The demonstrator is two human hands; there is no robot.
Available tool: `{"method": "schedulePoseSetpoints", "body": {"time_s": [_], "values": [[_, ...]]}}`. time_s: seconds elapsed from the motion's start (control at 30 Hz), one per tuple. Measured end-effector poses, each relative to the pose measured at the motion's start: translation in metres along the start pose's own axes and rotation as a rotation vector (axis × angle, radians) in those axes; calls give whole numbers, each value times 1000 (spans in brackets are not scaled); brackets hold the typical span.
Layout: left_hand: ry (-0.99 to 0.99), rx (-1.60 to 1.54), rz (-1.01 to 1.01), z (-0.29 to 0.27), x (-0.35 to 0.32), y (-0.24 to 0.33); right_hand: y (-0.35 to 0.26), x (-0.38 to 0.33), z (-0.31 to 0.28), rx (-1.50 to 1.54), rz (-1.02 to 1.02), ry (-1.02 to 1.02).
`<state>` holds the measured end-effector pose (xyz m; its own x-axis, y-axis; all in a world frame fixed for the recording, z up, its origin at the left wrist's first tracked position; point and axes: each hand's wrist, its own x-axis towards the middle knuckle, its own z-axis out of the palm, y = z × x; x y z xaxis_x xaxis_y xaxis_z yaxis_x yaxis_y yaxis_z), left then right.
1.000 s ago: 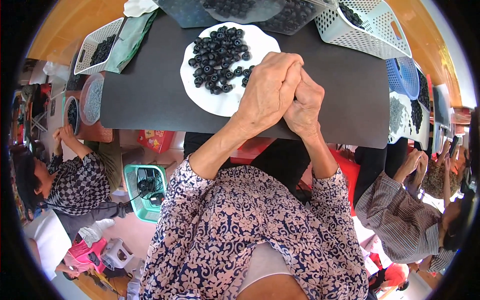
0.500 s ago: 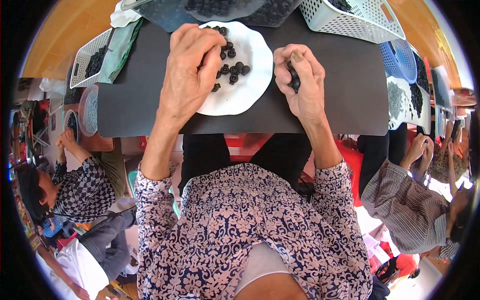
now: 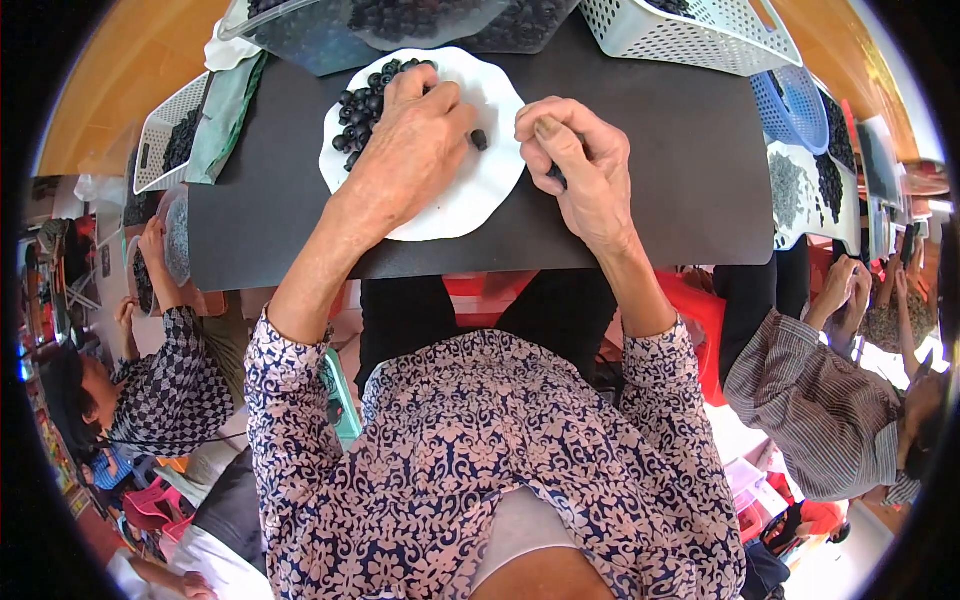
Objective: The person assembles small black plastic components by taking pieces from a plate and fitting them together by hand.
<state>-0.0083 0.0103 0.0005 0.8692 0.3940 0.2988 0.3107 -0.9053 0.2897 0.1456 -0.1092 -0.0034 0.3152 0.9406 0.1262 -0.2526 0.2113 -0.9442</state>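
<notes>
A flat black rectangular table top point(image 3: 640, 190) carries everything the hands work over. On it, under and just beyond the left hand, sits a white wavy-edged plate point(image 3: 470, 195). A white perforated plastic basket point(image 3: 690, 35) stands farther out, past the right hand.

The left hand point(image 3: 410, 150) lies palm down on the plate, fingers spread loosely over the heap of small round dark berries point(image 3: 362, 105) and clamped on nothing that shows. The right hand point(image 3: 585, 165) hovers just off the plate's rim, fingers curled together round a small dark object point(image 3: 556, 176), probably one of the berries; most of it is hidden.

One loose dark berry point(image 3: 479, 139) rests on bare plate between the two hands, nearer the left fingertips, just beside them.
</notes>
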Motion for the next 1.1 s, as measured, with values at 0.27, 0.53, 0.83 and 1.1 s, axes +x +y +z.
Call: {"method": "schedulePoseSetpoints", "body": {"time_s": [0.27,0.53,0.83,1.1], "values": [[223,-257,-50,-1,-1,-4,-2,-2,1,-41,21,33],[103,28,-9,-12,-7,-2,-2,-2,1,-43,13,58],[51,91,-60,-4,-7,5,2,-1,-1,-231,-35,17],[168,-1166,-571,-11,-18,31,1,-1,6,-474,-267,49]]}}
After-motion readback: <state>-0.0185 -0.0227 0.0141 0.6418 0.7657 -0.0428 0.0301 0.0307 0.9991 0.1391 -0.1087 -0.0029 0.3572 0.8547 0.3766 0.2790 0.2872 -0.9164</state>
